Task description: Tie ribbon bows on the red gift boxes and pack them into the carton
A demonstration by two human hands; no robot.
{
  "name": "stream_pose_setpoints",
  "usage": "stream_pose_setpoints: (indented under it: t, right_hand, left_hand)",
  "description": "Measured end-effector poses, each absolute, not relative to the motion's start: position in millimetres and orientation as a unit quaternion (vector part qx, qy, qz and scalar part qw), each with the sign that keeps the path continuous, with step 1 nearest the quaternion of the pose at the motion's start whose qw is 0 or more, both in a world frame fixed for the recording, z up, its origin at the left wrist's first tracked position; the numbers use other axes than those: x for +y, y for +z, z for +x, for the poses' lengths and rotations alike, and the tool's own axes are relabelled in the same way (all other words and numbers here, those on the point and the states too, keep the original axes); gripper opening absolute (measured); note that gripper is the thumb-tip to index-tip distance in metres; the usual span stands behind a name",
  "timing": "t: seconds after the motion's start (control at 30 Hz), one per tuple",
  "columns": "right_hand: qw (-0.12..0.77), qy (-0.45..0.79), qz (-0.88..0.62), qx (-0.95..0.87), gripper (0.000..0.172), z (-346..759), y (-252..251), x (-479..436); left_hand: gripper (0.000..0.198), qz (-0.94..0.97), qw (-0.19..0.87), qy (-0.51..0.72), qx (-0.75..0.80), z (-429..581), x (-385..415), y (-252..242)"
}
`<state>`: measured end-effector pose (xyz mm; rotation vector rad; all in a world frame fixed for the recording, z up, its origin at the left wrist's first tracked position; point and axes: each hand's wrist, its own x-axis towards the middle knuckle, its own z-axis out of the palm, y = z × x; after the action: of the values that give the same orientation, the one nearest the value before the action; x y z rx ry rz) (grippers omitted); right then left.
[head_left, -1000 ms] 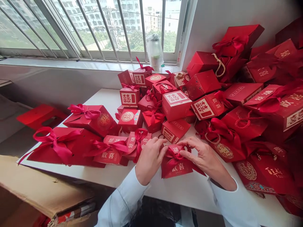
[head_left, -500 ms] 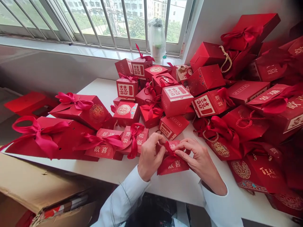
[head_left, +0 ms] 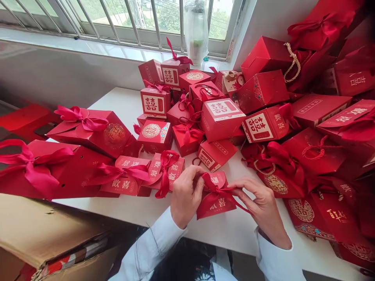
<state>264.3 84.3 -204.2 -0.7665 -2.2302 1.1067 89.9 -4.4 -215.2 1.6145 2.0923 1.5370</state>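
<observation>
A small red gift box (head_left: 216,207) with pale Chinese characters lies on the white table in front of me. Across its top runs a red ribbon (head_left: 218,191), knotted near the middle. My left hand (head_left: 187,195) is closed at the box's left side, its thumb and forefinger pinching the ribbon there. On the right, my right hand (head_left: 259,203) pinches the ribbon's other side between thumb and fingers, and a loose tail hangs below. Left of my left hand sits a similar box with a tied bow (head_left: 165,175).
Many red gift boxes (head_left: 222,119) crowd the back of the table (head_left: 152,208), with a taller heap of boxes (head_left: 313,152) at right. Larger ribboned boxes (head_left: 88,130) stand at left. A cardboard carton (head_left: 43,226) is at lower left. A bagged bottle (head_left: 196,43) stands on the windowsill.
My right hand has moved right, away from the knot, drawing the ribbon out sideways. My left hand stays nearly in place. The view has tilted down slightly.
</observation>
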Motion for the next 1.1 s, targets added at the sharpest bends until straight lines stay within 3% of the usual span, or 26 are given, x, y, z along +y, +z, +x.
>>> stream_pose_setpoints:
  t: [0.43, 1.1]
  right_hand:
    - [0.243, 0.382, -0.296, -0.841, 0.020, 261.1, -215.7, 81.9]
    - [0.288, 0.342, -0.313, -0.838, 0.024, 261.5, -227.3, 72.5]
  left_hand:
    - [0.011, 0.532, -0.029, 0.469, 0.705, 94.2, 3.0, -226.4]
    - [0.010, 0.537, -0.037, 0.457, 0.708, 92.2, 0.3, -228.6]
